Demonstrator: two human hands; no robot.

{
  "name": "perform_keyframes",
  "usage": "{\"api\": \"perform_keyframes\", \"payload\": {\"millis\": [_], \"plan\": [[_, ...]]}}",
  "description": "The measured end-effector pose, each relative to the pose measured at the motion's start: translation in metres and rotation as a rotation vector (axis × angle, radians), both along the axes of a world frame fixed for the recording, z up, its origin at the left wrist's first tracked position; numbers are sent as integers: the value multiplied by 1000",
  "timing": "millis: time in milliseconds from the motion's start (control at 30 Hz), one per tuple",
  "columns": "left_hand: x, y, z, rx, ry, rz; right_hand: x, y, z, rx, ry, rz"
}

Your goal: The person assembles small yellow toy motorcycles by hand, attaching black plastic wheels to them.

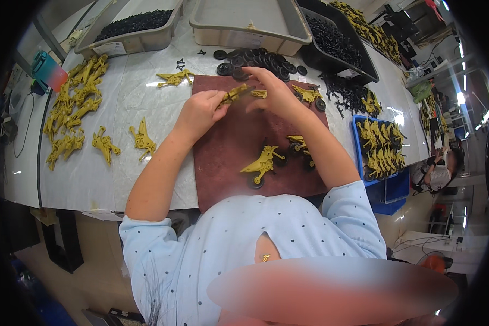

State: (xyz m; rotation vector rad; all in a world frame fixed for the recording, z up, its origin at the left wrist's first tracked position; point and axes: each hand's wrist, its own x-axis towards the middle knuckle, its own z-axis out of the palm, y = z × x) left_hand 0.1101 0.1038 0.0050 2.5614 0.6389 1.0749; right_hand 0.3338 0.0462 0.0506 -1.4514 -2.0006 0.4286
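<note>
Pinched in my left hand [202, 113] is a yellow plastic toy motorcycle body [234, 94], held above a dark red mat [223, 157]. My right hand [274, 96] is just right of it, fingers spread and slightly blurred, with its fingertips close to a pile of black toy wheels [261, 58]; I see nothing in its grasp. Nearer me on the mat stands a toy motorcycle [263, 163] with black wheels fitted. More yellow motorcycles with wheels [308, 93] lie beside and partly behind my right hand and forearm.
Loose yellow bodies [73, 108] heap at the left. Grey bins [250, 39] and a black bin [339, 62] of small black parts line the back. At right, a blue tray [358, 144] holds rows of motorcycles. A bottle [50, 70] stands far left; a person [437, 171] is at far right.
</note>
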Motion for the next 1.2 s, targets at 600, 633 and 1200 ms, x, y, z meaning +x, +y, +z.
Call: {"api": "perform_keyframes", "payload": {"millis": [600,633,1200], "plan": [[-10,-61,67,268,-93,-217,-25,-73,13,344,306,153],[-10,-63,68,267,-94,-218,-26,-75,14,358,297,134],[-11,-77,68,168,-227,-185,-39,-88,7,185,575,128]]}}
